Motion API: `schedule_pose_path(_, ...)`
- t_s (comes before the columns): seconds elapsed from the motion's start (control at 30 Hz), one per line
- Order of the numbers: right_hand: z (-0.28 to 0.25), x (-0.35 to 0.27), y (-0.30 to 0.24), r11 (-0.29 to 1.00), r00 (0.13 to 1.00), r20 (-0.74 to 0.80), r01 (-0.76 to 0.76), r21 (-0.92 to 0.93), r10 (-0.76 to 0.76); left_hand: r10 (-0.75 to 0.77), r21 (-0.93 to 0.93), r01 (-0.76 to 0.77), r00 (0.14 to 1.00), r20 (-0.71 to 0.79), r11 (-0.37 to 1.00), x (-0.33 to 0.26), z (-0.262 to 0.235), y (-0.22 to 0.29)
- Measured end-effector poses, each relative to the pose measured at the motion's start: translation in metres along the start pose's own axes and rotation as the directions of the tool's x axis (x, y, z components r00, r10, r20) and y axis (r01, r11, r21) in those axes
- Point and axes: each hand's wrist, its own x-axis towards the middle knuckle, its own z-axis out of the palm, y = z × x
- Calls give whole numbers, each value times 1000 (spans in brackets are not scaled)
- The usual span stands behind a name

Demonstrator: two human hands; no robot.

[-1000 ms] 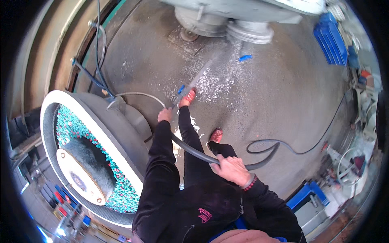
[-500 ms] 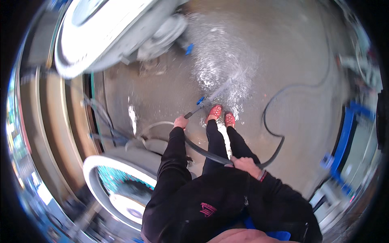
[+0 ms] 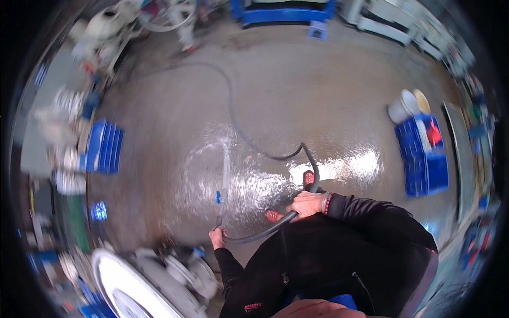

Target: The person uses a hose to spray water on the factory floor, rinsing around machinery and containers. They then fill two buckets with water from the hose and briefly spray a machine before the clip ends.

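Observation:
My left hand (image 3: 217, 238) is closed around the dark rear end of a hose nozzle (image 3: 220, 210) with a small blue valve lever (image 3: 218, 197). A jet of water (image 3: 227, 164) shoots away from it and splashes on the wet floor (image 3: 297, 90). From there the black hose (image 3: 260, 235) sags across my front to my right hand (image 3: 308, 205), whose fingers wrap round it. Beyond that hand the hose loops up and trails off over the floor to the far left. My feet, in red sandals (image 3: 273, 215), stand close by the hose.
A large white round machine (image 3: 130, 289) stands at the lower left. A blue crate (image 3: 106, 146) is at the left, with blue crates (image 3: 427, 172) and a white bucket (image 3: 403, 107) at the right. A small stool (image 3: 317, 31) stands by a blue-framed bench (image 3: 286, 17) at the far side.
My view has turned to the right, bringing the round machine to the lower left and the crates into sight. The jet has swung to another patch of floor. Both hands keep hold of the hose.

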Motion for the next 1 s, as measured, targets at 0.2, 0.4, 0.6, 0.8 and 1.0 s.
schedule_pose_path(0.2,17,-58,88,963,815,-514,-215,162,269,202,214,-257,947,248,942,36,144,161)
schedule_pose_path(0.4,4,-150,226,787,310,-746,-429,443,589,289,427,-513,824,487,744,-23,383,243)
schedule_pose_path(0.6,33,-226,380,228,-42,-257,-340,912,966,198,648,-605,783,589,463,-68,642,240)
schedule_pose_path(0.8,38,-267,450,72,26,-69,-161,984,997,46,260,-239,812,581,935,-117,856,257)
schedule_pose_path(1.0,-20,-275,445,271,127,-254,-145,952,959,393,-41,-658,396,830,752,-179,941,319)
